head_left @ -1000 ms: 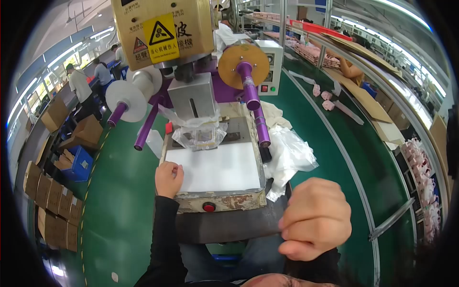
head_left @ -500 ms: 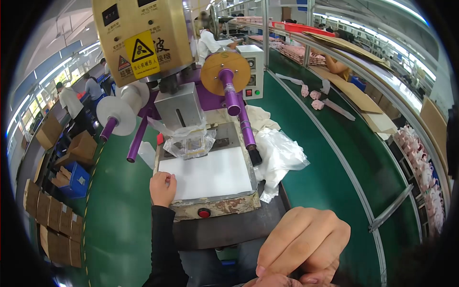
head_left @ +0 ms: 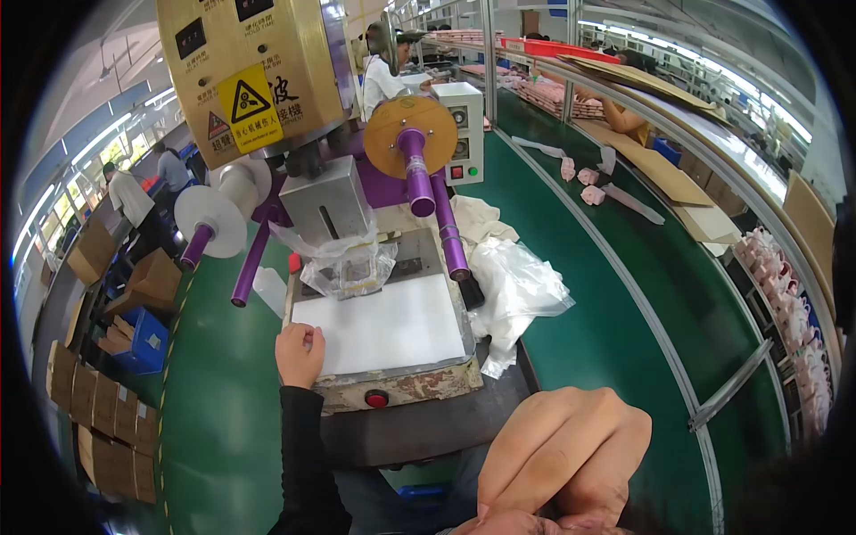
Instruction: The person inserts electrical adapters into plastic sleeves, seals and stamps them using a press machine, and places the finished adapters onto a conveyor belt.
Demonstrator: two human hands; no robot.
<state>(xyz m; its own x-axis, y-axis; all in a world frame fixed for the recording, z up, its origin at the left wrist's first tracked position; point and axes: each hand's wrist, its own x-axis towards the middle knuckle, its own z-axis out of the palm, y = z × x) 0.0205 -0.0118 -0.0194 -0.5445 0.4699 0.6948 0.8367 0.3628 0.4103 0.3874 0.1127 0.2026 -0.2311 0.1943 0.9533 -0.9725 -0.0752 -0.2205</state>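
My left hand (head_left: 300,354) rests in a loose fist at the left front edge of the machine's base, beside a white sheet (head_left: 388,325). Nothing shows in its fingers. Close to the camera at the bottom right, my right hand (head_left: 562,455) is closed with bent fingers; what it grips, if anything, is hidden. Behind the sheet, clear plastic film (head_left: 348,267) wraps a small frame below the metal block (head_left: 324,201) of an ultrasonic welding machine (head_left: 250,80). A red button (head_left: 376,399) sits on the base's front.
White plastic bags (head_left: 513,290) lie right of the base. Purple rods (head_left: 450,236) carry a white spool (head_left: 209,221) and a tan disc (head_left: 410,138). Pink items (head_left: 590,187) lie on the green belt at right. Cartons (head_left: 98,401) and a blue bin (head_left: 143,343) stand left. Other people work farther back.
The view has shifted slightly, so the machine appears a little farther left. Both hands keep nearly the same pose and place.
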